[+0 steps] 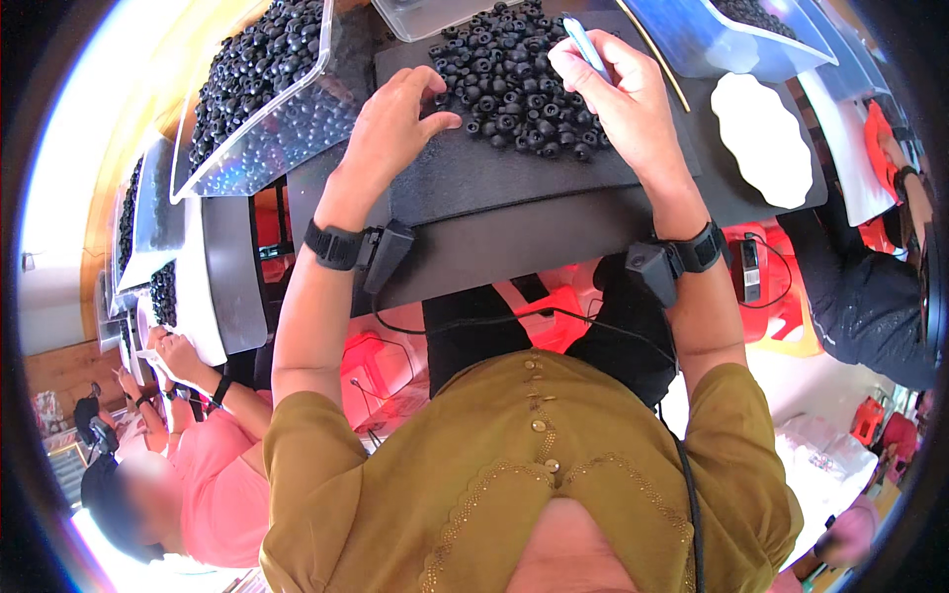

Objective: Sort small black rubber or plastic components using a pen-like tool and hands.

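A pile of small black round parts with holes in them (514, 109) is spread over a dark mat (445, 198) on the table in front of me. At the pile's left edge is my left hand (392, 124), its fingers curved and the thumb apart from the index finger; I see nothing held between them. Over the pile's right side, my right hand (633, 104) grips a slim pale-blue pen-like tool (587, 47) between thumb and fingers. The tool slants up to the left; its lower end is hidden by the hand.
At the left stands a clear bin (267, 163) heaped with black parts; a bluish bin (732, 49) sits at the far right. A thin stick (656, 54) and a white wavy-edged piece (761, 138) lie right. Cables (474, 322) hang below. Co-workers sit at both sides.
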